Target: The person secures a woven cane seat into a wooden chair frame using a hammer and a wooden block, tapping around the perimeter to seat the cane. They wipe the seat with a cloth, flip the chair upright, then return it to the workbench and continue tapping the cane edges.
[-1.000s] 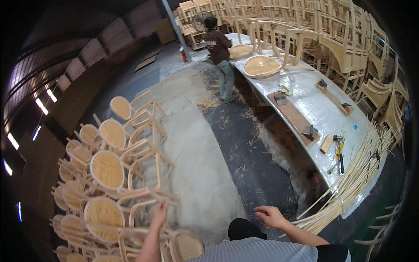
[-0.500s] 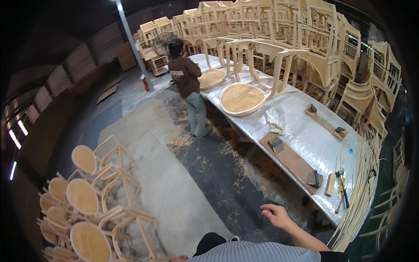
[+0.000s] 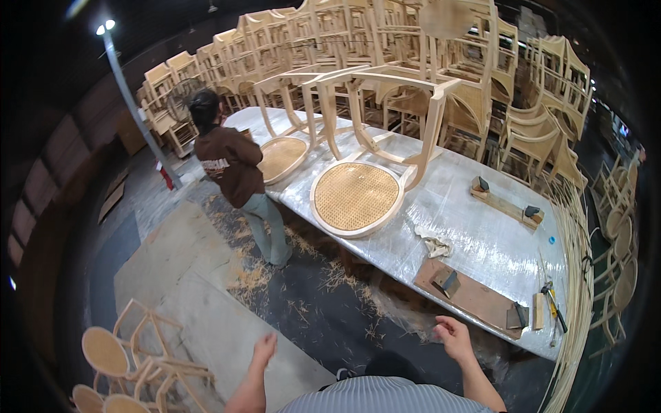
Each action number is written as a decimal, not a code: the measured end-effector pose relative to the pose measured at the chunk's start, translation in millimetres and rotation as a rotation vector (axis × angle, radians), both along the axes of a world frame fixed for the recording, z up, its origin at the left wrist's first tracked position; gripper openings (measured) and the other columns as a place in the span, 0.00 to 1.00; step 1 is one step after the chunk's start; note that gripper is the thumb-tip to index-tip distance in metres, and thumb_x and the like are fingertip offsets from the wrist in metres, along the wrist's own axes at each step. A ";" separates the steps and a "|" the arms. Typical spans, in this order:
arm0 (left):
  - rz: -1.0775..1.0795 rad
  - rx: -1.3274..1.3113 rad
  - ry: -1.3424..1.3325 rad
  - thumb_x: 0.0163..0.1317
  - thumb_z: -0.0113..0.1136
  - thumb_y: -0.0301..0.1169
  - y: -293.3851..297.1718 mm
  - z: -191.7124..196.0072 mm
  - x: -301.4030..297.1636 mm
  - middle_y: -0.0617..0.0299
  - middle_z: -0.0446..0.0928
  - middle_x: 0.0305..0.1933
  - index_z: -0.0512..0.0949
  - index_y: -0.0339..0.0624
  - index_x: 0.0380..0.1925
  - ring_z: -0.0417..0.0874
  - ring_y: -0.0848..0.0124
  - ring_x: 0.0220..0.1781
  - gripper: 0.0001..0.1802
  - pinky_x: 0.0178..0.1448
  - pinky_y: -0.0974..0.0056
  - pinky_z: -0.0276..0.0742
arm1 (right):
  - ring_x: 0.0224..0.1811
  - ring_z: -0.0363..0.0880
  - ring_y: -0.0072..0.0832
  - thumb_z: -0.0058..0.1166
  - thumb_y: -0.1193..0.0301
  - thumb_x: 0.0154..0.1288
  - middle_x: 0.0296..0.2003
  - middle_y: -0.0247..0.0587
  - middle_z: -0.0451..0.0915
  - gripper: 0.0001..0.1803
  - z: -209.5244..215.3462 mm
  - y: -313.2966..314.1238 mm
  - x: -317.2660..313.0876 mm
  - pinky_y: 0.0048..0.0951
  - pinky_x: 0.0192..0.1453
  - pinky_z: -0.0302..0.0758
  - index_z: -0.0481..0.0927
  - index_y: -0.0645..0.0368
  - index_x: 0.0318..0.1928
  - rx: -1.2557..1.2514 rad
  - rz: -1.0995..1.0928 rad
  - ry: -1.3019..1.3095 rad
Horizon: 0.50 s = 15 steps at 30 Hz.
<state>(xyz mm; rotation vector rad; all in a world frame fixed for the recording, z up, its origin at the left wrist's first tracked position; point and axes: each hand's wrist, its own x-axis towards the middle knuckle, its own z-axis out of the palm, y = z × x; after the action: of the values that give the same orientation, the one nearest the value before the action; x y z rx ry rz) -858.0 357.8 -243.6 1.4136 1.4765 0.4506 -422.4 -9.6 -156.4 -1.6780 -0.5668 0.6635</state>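
My left hand (image 3: 265, 348) is raised in front of me over the grey floor, holding nothing, its fingers loosely bent and seen mostly edge-on. Near the table's edge, my right hand (image 3: 452, 337) is empty too, with thumb and fingers loosely curled and apart. Ahead of me on the plastic-covered table (image 3: 475, 227) lies a pale wooden chair (image 3: 428, 131), tipped over, its round woven cane panel (image 3: 357, 196) by the near edge. Closest to my right hand on the table is a brown board (image 3: 475, 296) with two dark-topped blocks on it. Neither hand touches anything.
A co-worker (image 3: 231, 162) in a brown top stands beside the table near a second chair (image 3: 282, 158). Stacked chairs (image 3: 330, 41) line the back. Long cane strips (image 3: 578, 275) and a hammer (image 3: 554, 306) are at the right. More chairs (image 3: 107, 351) stand lower left; shavings litter the floor.
My left hand has come up into view. My view has turned and moved closer to the table, so the chairs on it look larger. My right hand stays empty.
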 end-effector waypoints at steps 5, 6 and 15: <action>-0.194 0.122 -0.364 0.78 0.64 0.38 192.7 99.1 190.6 0.64 0.86 0.47 0.79 0.38 0.68 0.83 0.77 0.36 0.25 0.40 0.70 0.78 | 0.40 0.80 0.19 0.62 0.75 0.76 0.38 0.31 0.82 0.23 -2.0 48.5 61.3 0.24 0.48 0.78 0.79 0.64 0.68 0.106 -0.282 -0.029; -0.232 0.134 -0.402 0.79 0.63 0.38 216.2 114.9 231.0 0.64 0.86 0.48 0.78 0.38 0.70 0.83 0.77 0.38 0.25 0.42 0.69 0.78 | 0.40 0.80 0.19 0.62 0.75 0.76 0.38 0.31 0.82 0.24 2.0 55.9 83.5 0.24 0.49 0.78 0.79 0.64 0.69 0.105 -0.331 -0.071; -0.518 0.393 -0.448 0.79 0.63 0.39 404.2 185.9 436.0 0.66 0.85 0.51 0.72 0.43 0.76 0.84 0.76 0.50 0.30 0.52 0.68 0.79 | 0.51 0.83 0.26 0.63 0.71 0.77 0.48 0.41 0.85 0.29 104.2 267.3 257.1 0.30 0.60 0.79 0.74 0.63 0.74 0.245 -0.400 -0.256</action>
<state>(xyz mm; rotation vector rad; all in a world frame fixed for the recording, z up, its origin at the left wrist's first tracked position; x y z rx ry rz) -421.9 762.1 -57.7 1.7877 0.6481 0.6930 -165.2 257.7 -52.3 -1.5894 -0.4506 0.0863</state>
